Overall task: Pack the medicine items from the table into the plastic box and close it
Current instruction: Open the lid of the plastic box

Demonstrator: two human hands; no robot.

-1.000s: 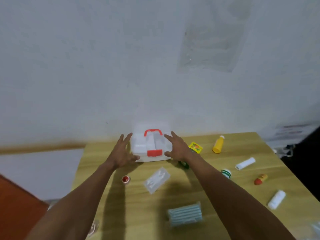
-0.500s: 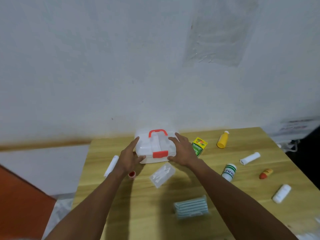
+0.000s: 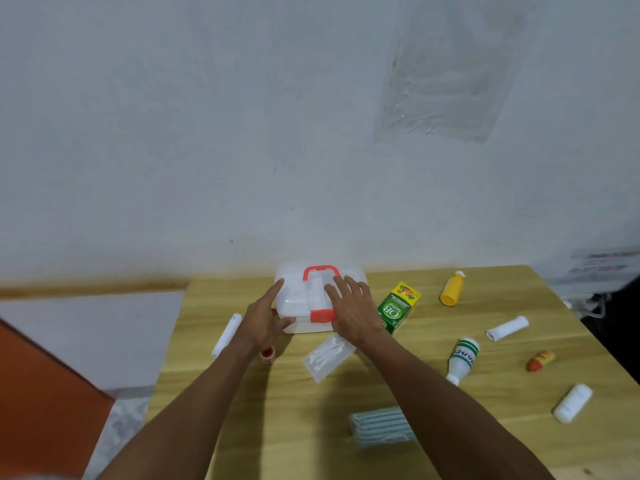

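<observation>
A clear plastic box [image 3: 294, 292] with a red handle and red latch stands shut at the table's far edge by the wall. My left hand [image 3: 265, 315] presses against its left side, thumb at the front corner. My right hand [image 3: 349, 306] lies flat on the lid's right part, beside the red latch. A clear sachet pack [image 3: 327, 356] lies just in front of the box. A green carton [image 3: 398, 306] sits to the right of my right hand.
On the wooden table [image 3: 450, 427] lie a yellow bottle [image 3: 451, 289], a white roll [image 3: 507, 328], a white-green bottle [image 3: 462, 358], a red-yellow tube [image 3: 540, 360], a white container [image 3: 572, 402], a striped pack [image 3: 381, 426], a white tube [image 3: 227, 334] and a small red cap [image 3: 267, 353].
My right hand has slid from the box's right side onto the lid near the latch. My left hand stays against the left side. The view has tilted slightly.
</observation>
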